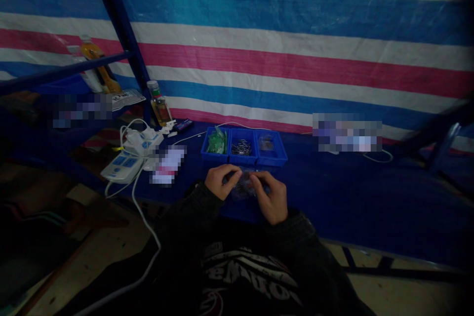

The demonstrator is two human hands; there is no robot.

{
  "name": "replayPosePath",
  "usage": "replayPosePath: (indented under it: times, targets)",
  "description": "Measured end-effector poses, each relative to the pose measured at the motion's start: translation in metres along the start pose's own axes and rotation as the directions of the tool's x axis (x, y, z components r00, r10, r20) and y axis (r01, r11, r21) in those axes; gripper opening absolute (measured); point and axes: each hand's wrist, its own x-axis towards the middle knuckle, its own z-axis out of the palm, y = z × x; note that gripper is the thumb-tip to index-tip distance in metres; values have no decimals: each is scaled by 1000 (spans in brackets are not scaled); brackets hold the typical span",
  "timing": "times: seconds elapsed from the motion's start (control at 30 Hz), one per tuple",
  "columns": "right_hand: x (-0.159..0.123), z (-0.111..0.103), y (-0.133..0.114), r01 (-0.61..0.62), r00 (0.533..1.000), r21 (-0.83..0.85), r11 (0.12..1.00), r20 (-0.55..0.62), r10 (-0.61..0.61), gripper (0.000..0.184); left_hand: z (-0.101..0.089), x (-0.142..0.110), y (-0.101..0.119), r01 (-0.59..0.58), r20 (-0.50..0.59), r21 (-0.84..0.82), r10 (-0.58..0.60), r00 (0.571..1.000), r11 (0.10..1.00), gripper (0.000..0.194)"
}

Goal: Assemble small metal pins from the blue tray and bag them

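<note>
Between my two hands is a small clear plastic bag (242, 190), close to the front edge of the blue table. My left hand (222, 181) pinches its upper left side with thumb and fingers. On the other side, my right hand (271, 196) grips the bag's upper right part, its fingers closed. Something dark shows inside the bag, too dim to name. Just beyond my hands stand three joined blue bins: the left bin (203, 157) has green packets (217, 141), the middle one holds metal screws or nails (241, 147), and the right one has clear bags (265, 144).
To the left lie power strips (124, 165) with white cables, and a blurred-out phone-like item (168, 164). A bottle (160, 104) stands by the blue metal frame (129, 39). A striped plastic sheet (259, 59) hangs behind the table (351, 197). A pixelated item (347, 133) lies at back right.
</note>
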Motion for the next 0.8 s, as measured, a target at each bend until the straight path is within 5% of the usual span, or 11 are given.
replayPosePath:
  times: [0.6, 0.8]
  targets:
    - [3, 4, 7, 21, 999, 20, 1000, 47, -22, 24, 1, 1, -1, -66, 30, -7, 66, 997, 998, 16]
    - [1, 2, 3, 27, 999, 18, 999, -36, -26, 25, 2, 1, -4, -48, 53, 1, 48, 997, 999, 17]
